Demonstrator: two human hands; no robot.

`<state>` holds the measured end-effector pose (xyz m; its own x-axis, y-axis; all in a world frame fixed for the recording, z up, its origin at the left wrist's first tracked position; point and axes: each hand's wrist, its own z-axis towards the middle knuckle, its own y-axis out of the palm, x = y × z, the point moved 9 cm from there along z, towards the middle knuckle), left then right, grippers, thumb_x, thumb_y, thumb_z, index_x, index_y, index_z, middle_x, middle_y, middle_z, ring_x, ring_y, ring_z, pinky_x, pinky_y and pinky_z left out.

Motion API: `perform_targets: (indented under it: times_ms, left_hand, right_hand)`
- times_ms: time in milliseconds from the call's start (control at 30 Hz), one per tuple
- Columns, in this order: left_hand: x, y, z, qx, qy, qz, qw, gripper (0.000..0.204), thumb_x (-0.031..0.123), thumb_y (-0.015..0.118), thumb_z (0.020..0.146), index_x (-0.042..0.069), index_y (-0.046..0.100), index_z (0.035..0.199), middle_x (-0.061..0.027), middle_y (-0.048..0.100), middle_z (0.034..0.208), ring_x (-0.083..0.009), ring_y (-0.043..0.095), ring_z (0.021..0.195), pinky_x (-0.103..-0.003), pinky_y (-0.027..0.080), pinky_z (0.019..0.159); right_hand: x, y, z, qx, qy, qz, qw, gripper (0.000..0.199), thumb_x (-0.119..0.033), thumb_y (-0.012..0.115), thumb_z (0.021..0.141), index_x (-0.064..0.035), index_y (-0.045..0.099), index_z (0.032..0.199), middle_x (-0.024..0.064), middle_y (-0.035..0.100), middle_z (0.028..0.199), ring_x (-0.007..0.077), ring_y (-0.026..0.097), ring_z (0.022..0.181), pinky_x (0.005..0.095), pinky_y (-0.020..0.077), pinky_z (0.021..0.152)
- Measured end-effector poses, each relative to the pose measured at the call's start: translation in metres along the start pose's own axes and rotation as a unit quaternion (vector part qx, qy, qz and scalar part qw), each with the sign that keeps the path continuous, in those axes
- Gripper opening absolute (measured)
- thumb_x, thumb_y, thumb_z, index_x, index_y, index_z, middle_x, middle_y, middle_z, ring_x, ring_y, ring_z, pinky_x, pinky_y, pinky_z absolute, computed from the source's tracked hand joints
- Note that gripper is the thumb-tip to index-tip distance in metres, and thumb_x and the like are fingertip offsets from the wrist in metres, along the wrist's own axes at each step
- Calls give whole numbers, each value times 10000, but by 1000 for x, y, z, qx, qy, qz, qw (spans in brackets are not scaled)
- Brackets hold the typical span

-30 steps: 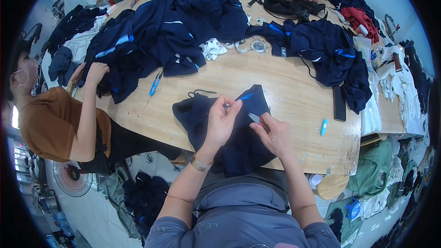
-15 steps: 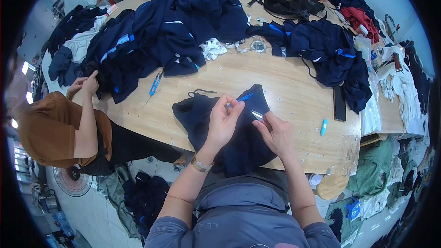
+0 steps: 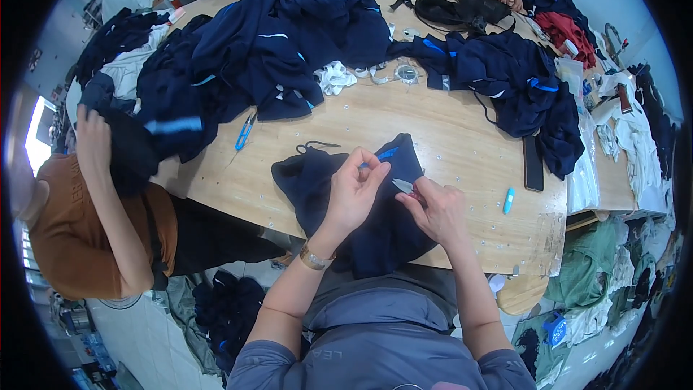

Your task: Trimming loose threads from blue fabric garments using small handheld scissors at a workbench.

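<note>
A dark navy garment (image 3: 382,235) with a bright blue strip lies at the table's near edge, partly over my lap. Above it my left hand (image 3: 355,186) is closed in a pinch, thumb against forefinger; whatever sits between them is too small to make out. My right hand (image 3: 438,209) grips small thread snips (image 3: 404,186) with silver blades and a reddish handle. Their blades point up and left toward my left fingertips, a short gap apart. From the garment's left side a dark cord (image 3: 317,146) trails onto the wood.
Heaped navy garments (image 3: 289,36) cover the far side of the wooden table (image 3: 462,144). Blue snips (image 3: 245,130) lie left, a dark phone (image 3: 533,162) and a blue marker (image 3: 509,201) right. A co-worker in brown (image 3: 94,231) stands at the left; others work across the table.
My hands have barely shifted, with the snips' blades now slightly lower. The co-worker at the left has raised a navy garment and swung an arm up and leftward.
</note>
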<state>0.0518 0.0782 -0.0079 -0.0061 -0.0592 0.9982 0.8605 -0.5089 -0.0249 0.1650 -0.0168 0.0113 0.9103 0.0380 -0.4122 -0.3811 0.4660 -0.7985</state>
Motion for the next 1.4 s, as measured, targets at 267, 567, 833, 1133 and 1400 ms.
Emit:
perform_targets:
  times_ms: [267, 567, 833, 1133, 1400]
  left_hand:
    - [-1, 4, 1, -21, 5, -3, 1000, 151, 123, 583, 897, 41, 484, 819, 66, 431, 569, 7, 310, 522, -176, 247, 471]
    - [-13, 6, 2, -45, -14, -123, 991, 114, 118, 572, 907, 62, 499, 839, 79, 448, 644, 24, 341, 560, -154, 232, 475]
    - [-12, 1, 3, -16, -9, -121, 992, 125, 122, 584, 901, 57, 511, 823, 89, 446, 597, 27, 314, 499, -158, 207, 439]
    - [2, 5, -2, -14, -4, -59, 998, 160, 149, 606, 893, 61, 501, 810, 107, 378, 581, 31, 259, 505, -163, 177, 444]
    - [3, 3, -1, -15, -7, -57, 998, 159, 154, 602, 895, 67, 503, 806, 109, 369, 581, 29, 250, 507, -166, 171, 449]
  right_hand:
    - [2, 0, 0, -3, 16, 40, 999, 363, -398, 629, 819, -90, 483, 696, 64, 521, 531, 248, 531, 445, 337, 397, 442]
    - [18, 0, -6, 28, 131, 172, 976, 329, -330, 637, 836, -54, 500, 721, 90, 508, 528, 264, 531, 456, 340, 407, 449]
    - [2, 1, -5, 16, 29, 61, 998, 358, -389, 646, 802, -81, 491, 705, 71, 497, 549, 253, 520, 451, 337, 385, 434]
    - [-4, -4, -2, 20, 6, 25, 999, 354, -386, 645, 801, -92, 479, 695, 63, 500, 549, 247, 518, 445, 336, 383, 432]
    - [11, -4, -8, 27, 76, 118, 990, 311, -334, 646, 825, -70, 498, 753, 75, 487, 539, 243, 513, 445, 331, 385, 443]
